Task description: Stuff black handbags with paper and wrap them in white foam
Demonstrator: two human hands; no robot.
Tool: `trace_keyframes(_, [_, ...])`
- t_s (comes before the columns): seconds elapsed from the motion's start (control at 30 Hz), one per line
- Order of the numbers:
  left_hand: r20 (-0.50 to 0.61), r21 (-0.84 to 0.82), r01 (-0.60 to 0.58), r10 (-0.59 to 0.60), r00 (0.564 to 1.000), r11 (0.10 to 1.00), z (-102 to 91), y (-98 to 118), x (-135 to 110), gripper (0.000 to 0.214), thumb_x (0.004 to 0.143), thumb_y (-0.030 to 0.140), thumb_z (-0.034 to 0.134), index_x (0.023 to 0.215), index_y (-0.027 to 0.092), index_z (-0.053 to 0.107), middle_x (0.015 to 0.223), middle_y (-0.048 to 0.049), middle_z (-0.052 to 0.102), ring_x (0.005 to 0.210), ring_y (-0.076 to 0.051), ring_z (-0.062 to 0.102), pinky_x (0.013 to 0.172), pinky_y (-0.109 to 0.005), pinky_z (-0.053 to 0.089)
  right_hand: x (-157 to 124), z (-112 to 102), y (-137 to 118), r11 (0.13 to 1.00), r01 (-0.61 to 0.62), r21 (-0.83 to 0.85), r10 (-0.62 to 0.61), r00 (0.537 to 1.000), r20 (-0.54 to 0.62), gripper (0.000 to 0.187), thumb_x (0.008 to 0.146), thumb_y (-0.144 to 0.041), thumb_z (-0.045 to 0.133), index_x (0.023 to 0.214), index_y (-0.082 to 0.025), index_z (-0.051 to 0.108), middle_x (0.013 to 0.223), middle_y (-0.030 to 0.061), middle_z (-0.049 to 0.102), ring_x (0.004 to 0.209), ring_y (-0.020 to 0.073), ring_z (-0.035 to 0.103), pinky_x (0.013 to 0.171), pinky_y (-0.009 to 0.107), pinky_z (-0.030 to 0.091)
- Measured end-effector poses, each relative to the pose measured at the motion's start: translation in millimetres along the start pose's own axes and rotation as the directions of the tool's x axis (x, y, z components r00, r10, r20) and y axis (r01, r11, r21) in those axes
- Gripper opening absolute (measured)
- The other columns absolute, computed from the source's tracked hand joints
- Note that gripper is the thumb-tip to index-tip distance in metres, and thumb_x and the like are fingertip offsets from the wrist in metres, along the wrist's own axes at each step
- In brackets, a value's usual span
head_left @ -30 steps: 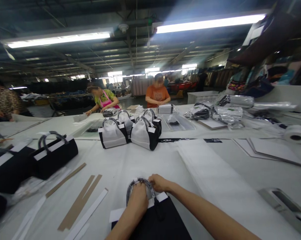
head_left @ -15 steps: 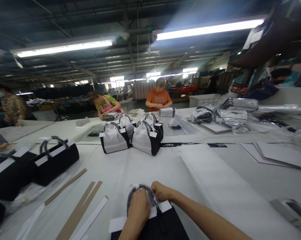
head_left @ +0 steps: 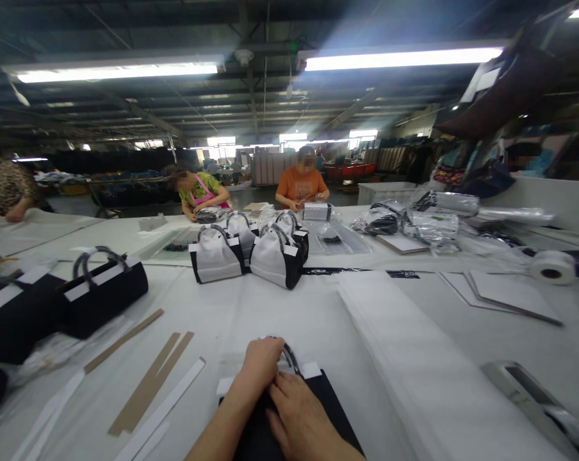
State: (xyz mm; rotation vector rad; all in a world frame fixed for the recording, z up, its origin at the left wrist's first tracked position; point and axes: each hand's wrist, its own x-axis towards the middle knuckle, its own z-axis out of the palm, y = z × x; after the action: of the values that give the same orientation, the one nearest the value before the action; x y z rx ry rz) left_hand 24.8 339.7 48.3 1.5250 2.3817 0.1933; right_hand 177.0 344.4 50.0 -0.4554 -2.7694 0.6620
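A black handbag [head_left: 337, 410] stands on the table right in front of me, with white strips [head_left: 312, 370] along its top edge. Its dark handle [head_left: 292, 356] is wrapped in clear film and arches up at the top. My left hand [head_left: 263, 360] is closed around the upper left part of this handle. Lower down, my right hand [head_left: 301, 410] rests against the bag's near side, fingers stretched toward the handle's base and thumb apart. Its fingertips are partly hidden beside my left hand.
Several bags with white covering [head_left: 217, 261] stand ahead; black bags [head_left: 109, 291] stand at left. Cardboard strips [head_left: 150, 384] lie left, white sheeting [head_left: 414, 358] right. A grey device [head_left: 524, 390] sits far right. Two people [head_left: 301, 182] work across the table.
My right hand has come from the handle's far right side to the bag's near side. My left hand has moved up from inside the handle loop onto its top. The view has shifted slightly.
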Motion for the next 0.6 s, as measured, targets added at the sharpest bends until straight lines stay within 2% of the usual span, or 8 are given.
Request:
trace_keyframes(0.07, [0.006, -0.032, -0.070, 0.070, 0.998, 0.997, -7.5, -8, 0, 0.019, 0.083, 0.021, 0.049, 0.099, 0.021, 0.061, 0.099, -0.0060, 0.068, 0.097, -0.020, 0.062, 0.084, -0.033, 0.045, 0, 13, 0, 1.000, 0.001, -0.015, -0.002, 1.000, -0.031, 0.041, 0.085, -0.029, 0.050, 0.124, -0.020, 0.055, 0.129, 0.0102, 0.057, 0.121, 0.0273, 0.048, 0.109, 0.044, 0.030])
trace_keyframes(0.13, [-0.011, -0.076, -0.118, 0.117, 0.993, 0.990, -16.5, -14, 1, 0.021, 0.084, 0.023, 0.049, 0.103, 0.020, 0.059, 0.100, -0.0053, 0.068, 0.095, -0.018, 0.061, 0.084, -0.034, 0.045, 2, 17, 2, 1.000, 0.004, -0.019, -0.004, 1.000, -0.013, 0.037, 0.088, -0.033, 0.049, 0.122, -0.022, 0.055, 0.124, 0.0082, 0.059, 0.119, 0.0260, 0.049, 0.111, 0.045, 0.025])
trace_keyframes(0.23, [-0.054, -0.156, -0.199, 0.192, 0.980, 0.968, -33.5, -11, 7, 0.022, 0.084, 0.021, 0.046, 0.102, 0.020, 0.059, 0.100, -0.0042, 0.068, 0.093, -0.016, 0.060, 0.081, -0.029, 0.044, 3, 12, 0, 1.000, 0.003, -0.022, -0.003, 1.000, 0.004, 0.031, 0.090, -0.035, 0.046, 0.116, -0.023, 0.058, 0.115, 0.0059, 0.063, 0.112, 0.0241, 0.052, 0.111, 0.045, 0.024])
trace_keyframes(0.33, [-0.072, -0.227, -0.304, 0.295, 0.953, 0.925, -50.4, 4, 16, 0.020, 0.080, 0.019, 0.046, 0.092, 0.022, 0.062, 0.089, -0.0006, 0.069, 0.085, -0.014, 0.060, 0.076, -0.024, 0.043, -1, 7, -4, 0.999, -0.005, -0.032, 0.004, 1.000, -0.011, 0.031, 0.090, -0.035, 0.046, 0.117, -0.024, 0.056, 0.115, 0.0051, 0.062, 0.112, 0.0237, 0.051, 0.109, 0.045, 0.025])
trace_keyframes(0.43, [-0.079, -0.283, -0.348, 0.340, 0.937, 0.894, -58.5, 8, 22, 0.028, 0.078, 0.023, 0.050, 0.104, 0.022, 0.059, 0.087, 0.0014, 0.068, 0.081, -0.013, 0.060, 0.073, -0.022, 0.043, -3, 8, -4, 0.999, 0.010, -0.035, -0.011, 1.000, -0.021, 0.031, 0.091, -0.034, 0.046, 0.119, -0.024, 0.055, 0.117, 0.0050, 0.061, 0.113, 0.0234, 0.051, 0.109, 0.044, 0.026])
trace_keyframes(0.53, [-0.034, -0.296, -0.305, 0.309, 0.950, 0.905, -53.0, -12, 22, 0.052, 0.073, 0.037, 0.062, 0.120, 0.018, 0.049, 0.095, -0.0014, 0.067, 0.082, -0.014, 0.061, 0.071, -0.022, 0.046, 1, 11, 0, 0.999, 0.004, -0.045, -0.004, 1.000, 0.000, 0.032, 0.091, -0.035, 0.045, 0.118, -0.022, 0.056, 0.117, 0.0066, 0.061, 0.112, 0.0247, 0.051, 0.107, 0.044, 0.028])
trace_keyframes(0.6, [0.028, -0.258, -0.261, 0.277, 0.961, 0.930, -43.7, -33, 19, 0.062, 0.063, 0.042, 0.071, 0.115, 0.016, 0.052, 0.093, -0.0039, 0.067, 0.080, -0.018, 0.061, 0.068, -0.025, 0.047, 5, 12, 5, 0.999, -0.002, -0.048, 0.003, 1.000, 0.027, 0.033, 0.091, -0.036, 0.045, 0.118, -0.021, 0.056, 0.117, 0.0075, 0.062, 0.112, 0.0256, 0.052, 0.106, 0.046, 0.030])
